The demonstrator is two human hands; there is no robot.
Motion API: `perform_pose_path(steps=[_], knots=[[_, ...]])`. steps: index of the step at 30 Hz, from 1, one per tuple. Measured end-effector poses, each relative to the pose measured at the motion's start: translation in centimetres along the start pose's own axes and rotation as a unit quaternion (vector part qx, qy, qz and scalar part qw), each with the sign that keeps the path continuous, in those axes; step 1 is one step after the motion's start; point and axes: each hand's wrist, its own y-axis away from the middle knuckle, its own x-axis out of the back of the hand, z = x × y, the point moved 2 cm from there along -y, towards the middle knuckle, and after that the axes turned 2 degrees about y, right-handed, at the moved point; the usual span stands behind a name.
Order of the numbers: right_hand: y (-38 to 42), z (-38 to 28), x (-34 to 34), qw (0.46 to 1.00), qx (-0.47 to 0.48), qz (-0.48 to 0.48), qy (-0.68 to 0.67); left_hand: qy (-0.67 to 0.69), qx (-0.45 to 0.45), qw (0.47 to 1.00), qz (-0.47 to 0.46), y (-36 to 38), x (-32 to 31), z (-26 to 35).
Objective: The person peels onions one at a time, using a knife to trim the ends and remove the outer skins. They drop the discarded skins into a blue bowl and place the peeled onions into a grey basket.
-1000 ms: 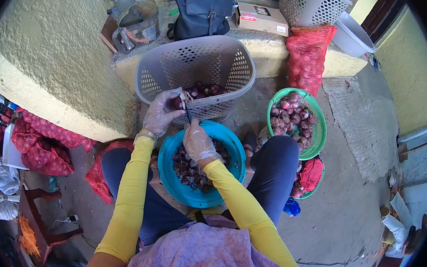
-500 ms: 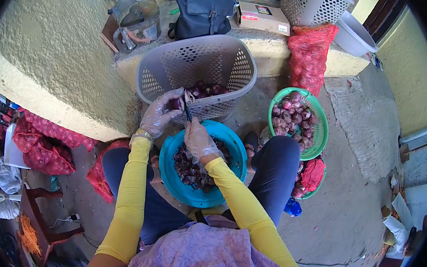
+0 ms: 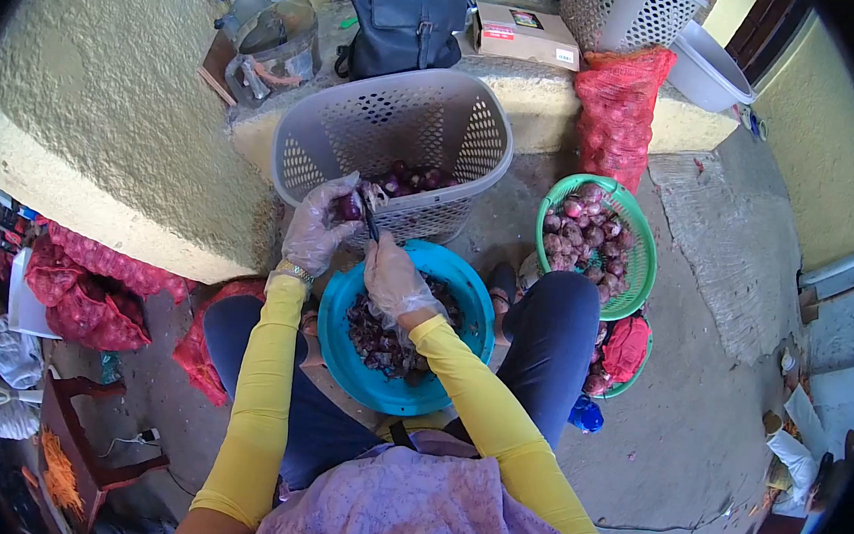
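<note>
Fingers of our gloved left hand (image 3: 318, 226) pinch a shallot (image 3: 352, 206), now lifted slightly toward twelve o'clock; our right hand (image 3: 393, 277) grips the knife (image 3: 371, 222) against it, above the teal basin (image 3: 464, 310). Peeling seems ongoing, grey basket (image 3: 398, 124) beyond.

Knife (image 3: 371, 224) handle buried in gloved right hand (image 3: 393, 278), only dark blade showing. Onion (image 3: 352, 206) partly covered by left hand (image 3: 318, 228) fingers. Peel pile in blue bowl (image 3: 464, 300) partly blocked by right forearm. Lower red-filled basket (image 3: 630, 368) mostly behind knee. Label text on cardboard box (image 3: 523, 36) too small to read.
</note>
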Motion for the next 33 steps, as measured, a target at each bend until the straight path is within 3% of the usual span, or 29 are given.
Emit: perform_pose_path(steps=[8, 10, 14, 19, 29, 33], knots=[[0.0, -0.4, 0.4, 0.999, 0.002, -0.004, 0.043, -0.034, -0.011, 0.999, -0.019, 0.1, 0.6, -0.2], [-0.3, 0.4, -0.3, 0.999, 0.004, -0.006, 0.047, 0.028, 0.012, 0.999, -0.016, 0.1, 0.4, -0.1], [-0.5, 0.8, -0.8, 0.999, 0.004, -0.016, 0.047, 0.019, -0.003, 1.0, -0.024, 0.1, 0.7, -0.3], [0.1, -0.6, -0.3, 0.998, -0.019, -0.012, 0.06, -0.227, -0.088, 0.97, -0.02, 0.2, 0.6, 2.9], [-0.4, 0.6, -1.6, 0.994, -0.052, -0.04, 0.084, -0.214, -0.054, 0.975, -0.012, 0.2, 0.5, 3.3], [0.1, 0.6, -1.9, 0.995, -0.048, -0.02, 0.084, -0.228, -0.102, 0.968, -0.012, 0.1, 0.7, 2.4]])
